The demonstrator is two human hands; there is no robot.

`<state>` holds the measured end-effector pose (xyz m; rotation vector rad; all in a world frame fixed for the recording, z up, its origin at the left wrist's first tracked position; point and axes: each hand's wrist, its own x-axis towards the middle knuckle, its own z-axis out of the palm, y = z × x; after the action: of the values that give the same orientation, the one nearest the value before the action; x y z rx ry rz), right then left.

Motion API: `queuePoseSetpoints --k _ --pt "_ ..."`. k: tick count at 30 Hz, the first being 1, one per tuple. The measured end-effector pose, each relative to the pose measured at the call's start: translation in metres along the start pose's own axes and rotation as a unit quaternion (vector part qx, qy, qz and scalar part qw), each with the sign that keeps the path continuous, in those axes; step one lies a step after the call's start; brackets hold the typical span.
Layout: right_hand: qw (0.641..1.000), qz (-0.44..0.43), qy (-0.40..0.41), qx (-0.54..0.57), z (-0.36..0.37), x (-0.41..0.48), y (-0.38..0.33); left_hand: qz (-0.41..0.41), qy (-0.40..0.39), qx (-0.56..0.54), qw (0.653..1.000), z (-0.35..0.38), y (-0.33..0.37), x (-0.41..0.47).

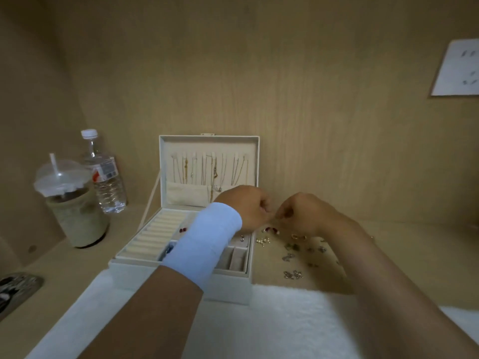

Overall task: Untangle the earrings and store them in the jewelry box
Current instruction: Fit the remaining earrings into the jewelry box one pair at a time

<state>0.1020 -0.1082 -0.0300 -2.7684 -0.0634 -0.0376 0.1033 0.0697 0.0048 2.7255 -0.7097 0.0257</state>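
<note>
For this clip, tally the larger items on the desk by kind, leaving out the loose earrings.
Jewelry box: 1
Water bottle: 1
Lidded drink cup with straw: 1
White fluffy mat: 1
Total: 4

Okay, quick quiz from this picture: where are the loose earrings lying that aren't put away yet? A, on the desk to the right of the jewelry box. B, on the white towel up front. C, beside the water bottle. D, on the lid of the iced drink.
A: the earrings lie scattered on the desk just right of the open jewelry box.
</note>
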Motion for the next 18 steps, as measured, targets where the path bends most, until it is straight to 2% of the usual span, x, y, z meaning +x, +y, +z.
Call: queuePoseSetpoints --k 3,10,11,13,16,18 --pt "1.0 0.001 0.011 -0.021 0.017 0.003 0.005 -0.007 -0.015 0.04 0.999 0.009 0.004 0.012" --pt "0.999 -0.009 0.033 -0.037 0.028 0.009 0.004 -0.008 0.006 0.023 1.0 0.024 -0.002 0.015" --pt "0.999 -0.002 0.038 -0.014 0.028 0.011 0.007 -0.009 0.013 0.018 1.0 0.025 -0.003 0.014" --pt "0.994 -0.004 0.049 0.099 0.023 0.015 0.011 -0.008 0.028 0.01 1.0 0.026 -0.004 0.013" --pt "0.949 -0.02 0.061 0.308 0.01 0.012 0.009 -0.001 0.071 -0.032 0.997 0.024 -0.007 0.011" --pt "0.916 -0.005 0.045 0.399 0.003 0.004 0.004 0.006 0.099 -0.069 0.993 0.02 -0.011 0.011"
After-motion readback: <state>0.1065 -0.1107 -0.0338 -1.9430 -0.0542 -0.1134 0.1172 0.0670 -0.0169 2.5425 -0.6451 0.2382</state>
